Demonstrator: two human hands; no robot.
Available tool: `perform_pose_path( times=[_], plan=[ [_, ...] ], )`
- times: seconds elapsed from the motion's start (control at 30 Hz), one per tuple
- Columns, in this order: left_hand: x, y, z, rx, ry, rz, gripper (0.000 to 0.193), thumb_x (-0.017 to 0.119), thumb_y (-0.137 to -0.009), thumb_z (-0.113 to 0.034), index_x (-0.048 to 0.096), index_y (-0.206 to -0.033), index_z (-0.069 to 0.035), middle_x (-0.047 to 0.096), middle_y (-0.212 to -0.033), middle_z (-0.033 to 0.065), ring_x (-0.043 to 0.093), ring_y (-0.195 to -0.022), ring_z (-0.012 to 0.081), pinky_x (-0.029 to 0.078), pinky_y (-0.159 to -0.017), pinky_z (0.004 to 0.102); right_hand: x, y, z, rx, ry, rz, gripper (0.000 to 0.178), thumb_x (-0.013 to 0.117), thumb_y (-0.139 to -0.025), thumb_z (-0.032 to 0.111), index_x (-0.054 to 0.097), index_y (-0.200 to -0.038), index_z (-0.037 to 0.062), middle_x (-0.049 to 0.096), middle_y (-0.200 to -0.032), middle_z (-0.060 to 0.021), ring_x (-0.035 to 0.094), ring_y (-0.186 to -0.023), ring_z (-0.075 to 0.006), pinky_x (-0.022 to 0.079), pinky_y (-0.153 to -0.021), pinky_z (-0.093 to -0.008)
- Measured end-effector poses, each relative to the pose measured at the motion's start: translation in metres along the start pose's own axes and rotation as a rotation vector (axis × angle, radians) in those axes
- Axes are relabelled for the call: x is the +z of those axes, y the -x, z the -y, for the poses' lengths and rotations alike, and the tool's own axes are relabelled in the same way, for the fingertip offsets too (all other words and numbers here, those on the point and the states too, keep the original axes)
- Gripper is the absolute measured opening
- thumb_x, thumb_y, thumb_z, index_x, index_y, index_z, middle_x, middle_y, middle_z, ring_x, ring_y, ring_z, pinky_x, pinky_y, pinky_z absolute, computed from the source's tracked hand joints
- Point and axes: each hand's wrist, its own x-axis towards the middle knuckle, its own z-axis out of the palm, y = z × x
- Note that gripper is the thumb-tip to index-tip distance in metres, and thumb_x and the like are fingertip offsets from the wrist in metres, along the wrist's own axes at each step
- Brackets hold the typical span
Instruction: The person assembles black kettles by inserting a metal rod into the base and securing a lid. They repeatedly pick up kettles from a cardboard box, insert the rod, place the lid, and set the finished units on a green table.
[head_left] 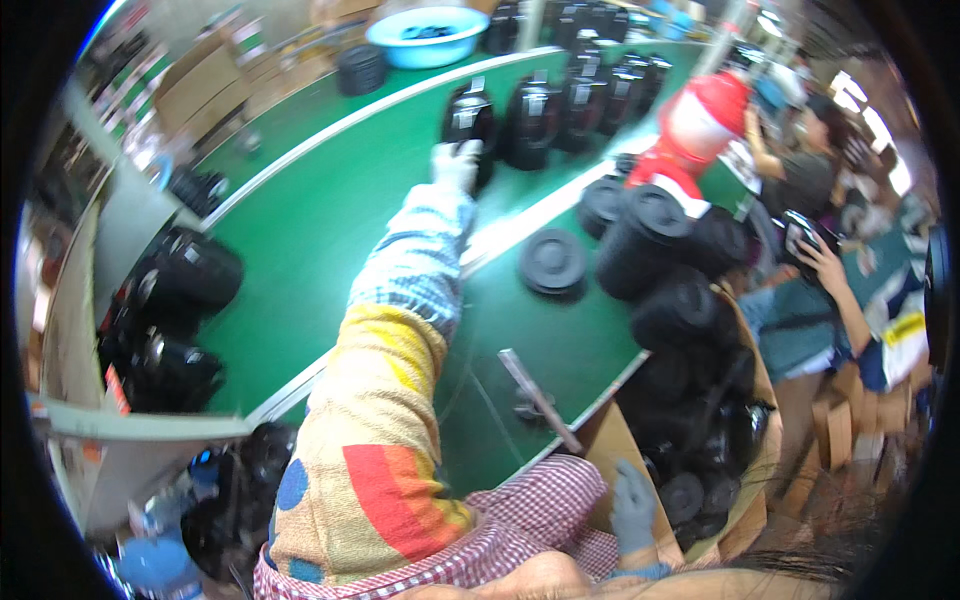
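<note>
My left arm, in a patterned sleeve with a checked cuff, reaches far over the green table. The white-gloved left hand (pixel 455 166) is closed against the lower near side of a glossy black rounded canister (pixel 468 116); motion blurs its fingertips. That canister stands at the near end of a row of similar black canisters (pixel 532 118). My right hand (pixel 632 505), in a grey glove, is low beside the flap of a cardboard box (pixel 612 445). Its fingers are stretched out and I see nothing held in them. Black canisters and discs fill that box.
A white rail (pixel 545 212) divides the green tabletop (pixel 320 215). Matte black lids (pixel 552 262) and drums (pixel 645 240) stand at the right, by a red-and-white object (pixel 700 120). More black canisters (pixel 180 275) lie left. A blue basin (pixel 428 36) stands behind; another person (pixel 815 150) works at right.
</note>
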Motion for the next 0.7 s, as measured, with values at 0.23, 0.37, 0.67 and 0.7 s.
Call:
perform_pose_path(
  times=[0.23,0.37,0.67,0.7],
  plan=[
    [-0.235,-0.003,-0.051,0.641,-1.182,-0.689,0.062,0.083,-0.067,-0.032,0.063,-0.123,-0.011,0.056,-0.132,0.0167,0.052,-0.125,0.0346,0.036,-0.107,0.0521,-0.058,0.069,-0.094,0.268,0.077,-0.055,0.036,0.056,-0.104,0.018,0.061,-0.13,-0.006,0.067,-0.123,-0.0185,0.064,-0.111,-0.026,0.05,-0.098,-0.036],
    [-0.404,0.033,-0.081,0.439,-1.286,-1.018,0.077,0.084,-0.068,-0.039,0.053,-0.133,-0.013,0.047,-0.142,0.0188,0.04,-0.136,0.0397,0.026,-0.114,0.0573,-0.055,0.068,-0.094,0.319,0.105,-0.039,0.037,0.056,-0.104,0.018,0.06,-0.131,-0.006,0.067,-0.125,-0.0197,0.063,-0.113,-0.0273,0.049,-0.099,-0.0361],
    [-0.423,0.057,-0.04,-0.174,-0.297,-1.125,0.084,0.058,-0.078,0.007,0.031,-0.155,-0.012,0.028,-0.156,0.0227,0.054,-0.126,0.0358,0.048,-0.106,0.0411,-0.065,0.132,-0.096,0.342,0.107,-0.018,0.039,0.056,-0.103,0.019,0.059,-0.134,-0.0059,0.065,-0.128,-0.0225,0.061,-0.117,-0.0303,0.047,-0.103,-0.0365],
    [-0.408,0.057,-0.044,-0.049,-0.08,-1.099,0.082,0.055,-0.077,0.011,0.034,-0.153,-0.011,0.036,-0.151,0.0217,0.057,-0.121,0.0334,0.05,-0.102,0.0402,-0.066,0.145,-0.091,0.334,0.092,-0.035,0.04,0.056,-0.103,0.019,0.059,-0.134,-0.0059,0.064,-0.129,-0.0228,0.061,-0.118,-0.0306,0.046,-0.103,-0.0366]
  ],
)
